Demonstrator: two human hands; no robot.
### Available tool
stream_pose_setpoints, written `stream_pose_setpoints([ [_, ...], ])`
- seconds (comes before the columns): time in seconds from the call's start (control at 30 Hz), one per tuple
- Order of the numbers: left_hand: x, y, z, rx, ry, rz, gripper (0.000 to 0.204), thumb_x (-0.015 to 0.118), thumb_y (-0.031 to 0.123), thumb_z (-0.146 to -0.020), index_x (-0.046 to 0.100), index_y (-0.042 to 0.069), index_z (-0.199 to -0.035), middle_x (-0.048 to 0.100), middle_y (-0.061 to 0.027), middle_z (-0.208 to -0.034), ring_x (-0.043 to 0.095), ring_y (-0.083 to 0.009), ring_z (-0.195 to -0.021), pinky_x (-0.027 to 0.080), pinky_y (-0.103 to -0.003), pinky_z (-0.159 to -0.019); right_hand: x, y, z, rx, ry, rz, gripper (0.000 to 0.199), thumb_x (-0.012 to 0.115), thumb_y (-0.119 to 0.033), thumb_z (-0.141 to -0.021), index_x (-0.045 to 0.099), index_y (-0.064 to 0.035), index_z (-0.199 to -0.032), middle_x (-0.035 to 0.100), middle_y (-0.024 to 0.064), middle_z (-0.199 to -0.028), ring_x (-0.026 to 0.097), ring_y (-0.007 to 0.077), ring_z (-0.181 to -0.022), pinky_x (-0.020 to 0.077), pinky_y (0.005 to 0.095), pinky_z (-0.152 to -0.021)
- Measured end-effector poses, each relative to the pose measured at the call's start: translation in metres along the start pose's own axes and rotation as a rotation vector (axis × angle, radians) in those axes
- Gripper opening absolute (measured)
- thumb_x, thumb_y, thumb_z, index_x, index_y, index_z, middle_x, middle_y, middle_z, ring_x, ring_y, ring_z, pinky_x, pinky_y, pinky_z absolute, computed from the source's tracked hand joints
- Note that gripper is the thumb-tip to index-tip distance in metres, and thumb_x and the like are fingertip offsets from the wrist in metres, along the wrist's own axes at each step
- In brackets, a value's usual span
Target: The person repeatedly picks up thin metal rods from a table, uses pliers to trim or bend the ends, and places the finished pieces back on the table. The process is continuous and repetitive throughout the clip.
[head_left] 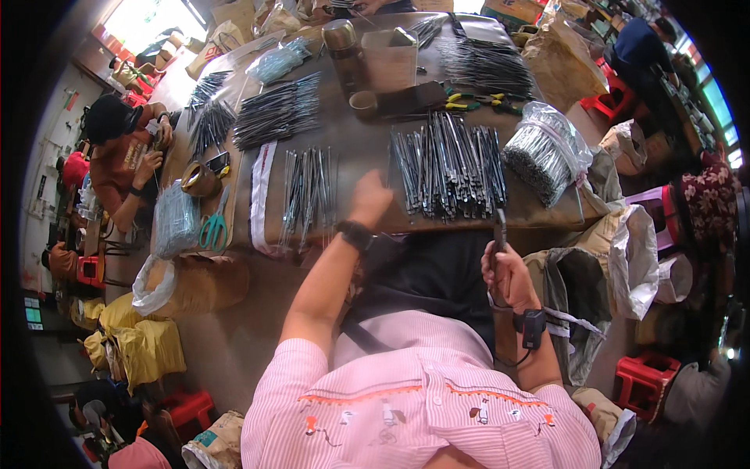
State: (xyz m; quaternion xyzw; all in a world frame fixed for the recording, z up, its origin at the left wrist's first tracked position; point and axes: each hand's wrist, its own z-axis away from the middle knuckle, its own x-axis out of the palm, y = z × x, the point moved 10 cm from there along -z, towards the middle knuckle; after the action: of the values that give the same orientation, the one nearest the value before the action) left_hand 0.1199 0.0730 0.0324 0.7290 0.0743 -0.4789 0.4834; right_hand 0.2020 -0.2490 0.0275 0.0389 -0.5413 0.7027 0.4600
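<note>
My left hand [371, 197] is over the near edge of the brown table, its fingers curled together and slightly blurred; whatever they may hold is hidden. It sits between a smaller pile of thin metal strips [307, 195] and a large pile of dark metal strips [449, 168]. My right hand [509, 275] is closed around a slim dark tool that looks like pliers [500, 228]. The tool points up at the table edge, just below the right end of the large pile.
Beyond are a thermos [341, 51], a plastic tub [391, 62], yellow-handled pliers [465, 102] and a bagged bundle of metal pieces [543, 156]. Teal scissors [214, 228] lie left. Sacks [574, 289] flank me. A person [125, 156] works at the left.
</note>
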Motion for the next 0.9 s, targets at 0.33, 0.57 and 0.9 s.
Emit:
stream_pose_setpoints([
  [0.33,-0.008,-0.021,0.037,-0.124,-0.495,0.930,0.012,0.061,0.005,-0.088,0.059,-0.002,-0.098,0.064,-0.0084,-0.087,0.065,-0.0169,-0.076,0.052,-0.021,-0.065,-0.093,-0.057,-0.008,-0.347,0.097,-0.534,0.029,0.046,-0.009,-0.077,0.058,-0.0034,-0.103,0.061,0.0137,-0.094,0.058,0.0312,-0.091,0.0449,0.0509,-0.094],
  [0.57,-0.017,-0.022,0.099,-0.648,-0.505,1.373,0.016,0.066,0.002,-0.084,0.059,0.006,-0.099,0.065,-0.0045,-0.089,0.066,-0.0185,-0.081,0.054,-0.022,-0.068,-0.165,-0.089,-0.013,-0.450,0.544,-0.063,0.010,0.065,-0.012,-0.084,0.061,-0.0033,-0.084,0.060,0.0062,-0.068,0.059,0.0198,-0.060,0.0501,0.0336,-0.060],
  [0.9,-0.013,0.014,0.114,-0.578,-0.565,1.364,0.015,0.065,0.003,-0.087,0.060,0.004,-0.101,0.066,-0.0042,-0.088,0.068,-0.0165,-0.074,0.056,-0.020,-0.060,-0.166,-0.152,-0.028,-0.692,0.681,0.145,0.011,0.072,0.001,-0.078,0.064,-0.0028,-0.084,0.063,0.0044,-0.071,0.060,0.0161,-0.059,0.0466,0.0291,-0.054],
])
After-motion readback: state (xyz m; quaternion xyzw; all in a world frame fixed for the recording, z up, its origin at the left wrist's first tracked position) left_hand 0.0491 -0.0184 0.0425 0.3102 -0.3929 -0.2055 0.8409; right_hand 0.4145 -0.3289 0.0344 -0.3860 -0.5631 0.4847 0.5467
